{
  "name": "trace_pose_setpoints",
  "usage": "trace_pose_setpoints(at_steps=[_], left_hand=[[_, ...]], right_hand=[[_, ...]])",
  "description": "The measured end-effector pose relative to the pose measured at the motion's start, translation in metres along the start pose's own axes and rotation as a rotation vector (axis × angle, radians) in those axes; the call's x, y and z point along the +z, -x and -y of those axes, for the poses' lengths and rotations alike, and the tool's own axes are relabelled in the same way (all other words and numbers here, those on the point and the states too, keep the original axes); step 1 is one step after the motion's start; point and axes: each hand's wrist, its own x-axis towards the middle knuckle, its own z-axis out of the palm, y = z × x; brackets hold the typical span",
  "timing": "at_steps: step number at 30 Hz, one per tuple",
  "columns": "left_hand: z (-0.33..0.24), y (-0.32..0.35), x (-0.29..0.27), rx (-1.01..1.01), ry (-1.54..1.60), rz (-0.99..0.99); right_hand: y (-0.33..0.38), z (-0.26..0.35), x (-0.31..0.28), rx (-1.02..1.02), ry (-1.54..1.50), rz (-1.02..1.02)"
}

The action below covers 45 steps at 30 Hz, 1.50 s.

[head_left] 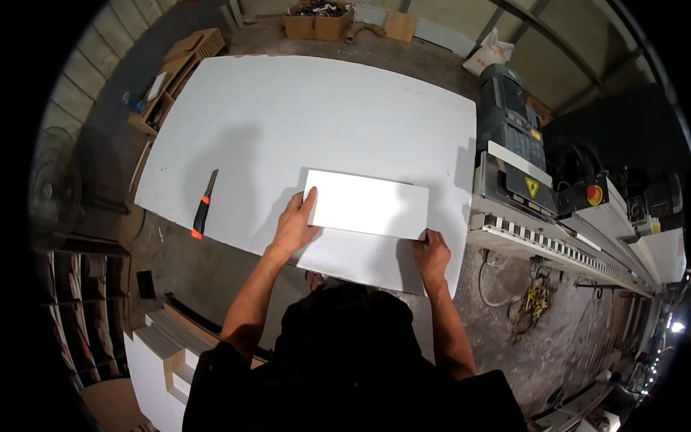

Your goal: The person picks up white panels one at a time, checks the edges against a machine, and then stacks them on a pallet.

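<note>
A white rectangular board (368,204) is held level just over the large white table (324,108), its shadow showing along the far edge. My left hand (294,222) grips its left end, thumb on top and fingers underneath. At the near right corner, my right hand (432,253) has its fingers closed on the board's edge. To the left, near the table's front edge, lies a utility knife (204,207) with a black and orange handle and its blade pointing away from me.
On the right stands a machine with a grey motor (505,108) and a red stop button (594,194). Stacked white panels (147,367) lie at the lower left, near a shelf rack (79,309). A cardboard box (309,27) sits beyond the table.
</note>
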Motion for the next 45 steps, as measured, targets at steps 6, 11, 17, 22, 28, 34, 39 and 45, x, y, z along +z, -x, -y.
trace_pose_setpoints(at_steps=[6, 11, 17, 22, 28, 34, 39, 45], left_hand=[[0.001, 0.000, -0.001, -0.021, 0.025, -0.006], [0.003, 0.002, -0.003, -0.011, 0.060, 0.000], [-0.003, 0.002, -0.007, -0.101, 0.269, 0.045], [0.024, -0.001, 0.018, -0.255, 0.719, -0.078], [0.015, 0.003, 0.013, -0.272, 0.860, -0.045], [0.009, 0.011, 0.009, -0.256, 0.931, -0.086], [0.014, 0.010, 0.013, -0.231, 0.852, -0.088], [0.013, 0.012, 0.011, -0.221, 0.857, -0.080]], right_hand=[[-0.002, 0.002, -0.002, -0.005, -0.077, -0.015], [-0.002, 0.006, -0.005, 0.015, -0.095, -0.001], [-0.003, -0.009, -0.001, 0.087, -0.460, 0.124], [-0.015, -0.008, 0.003, 0.218, -0.553, 0.189], [-0.010, -0.018, 0.021, 0.201, -0.561, 0.109], [-0.012, -0.003, 0.009, 0.238, -0.597, 0.178], [-0.012, -0.008, 0.013, 0.234, -0.564, 0.163], [-0.015, -0.010, 0.011, 0.215, -0.568, 0.204]])
